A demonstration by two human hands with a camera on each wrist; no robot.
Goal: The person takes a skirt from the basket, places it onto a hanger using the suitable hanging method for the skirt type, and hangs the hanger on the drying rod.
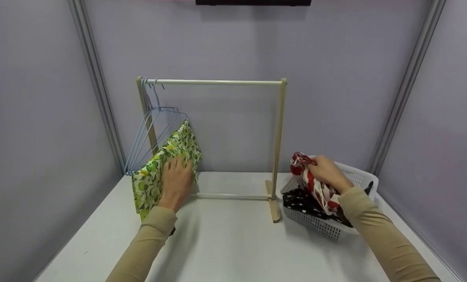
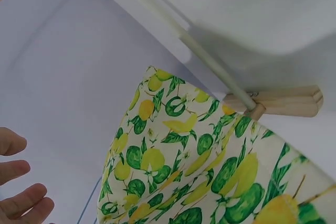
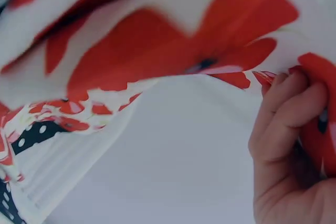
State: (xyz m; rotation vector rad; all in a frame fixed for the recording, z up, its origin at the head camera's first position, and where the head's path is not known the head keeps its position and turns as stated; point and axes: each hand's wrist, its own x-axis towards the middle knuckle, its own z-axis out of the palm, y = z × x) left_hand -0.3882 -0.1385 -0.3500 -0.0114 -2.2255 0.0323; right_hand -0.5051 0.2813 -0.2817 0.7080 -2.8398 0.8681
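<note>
Head view: red cloth [image 1: 311, 182] and dotted cloth [image 1: 302, 202] seem left to hang.
Right hand [image 1: 328, 172] grips the red cloth over the basket [image 1: 320, 225]; left hand [image 1: 177, 179], fingers loosely extended, is before the lemon cloth [image 1: 147, 184], already hung; bare hangers [image 1: 138, 142] beside it.

A plain lilac-grey back wall [image 1: 335, 78] stands at 12 o'clock, with a left wall [image 1: 29, 98] at 9 and a right wall [image 1: 444, 137] at 3. Grey posts [image 1: 96, 78] line the corners at 10 and 2. A black bar [image 1: 253, 2] occupies the top edge at 12. A white table [image 1: 233, 250] extends toward 6; shadows [image 1: 180, 244] lie on it at 7.
</note>
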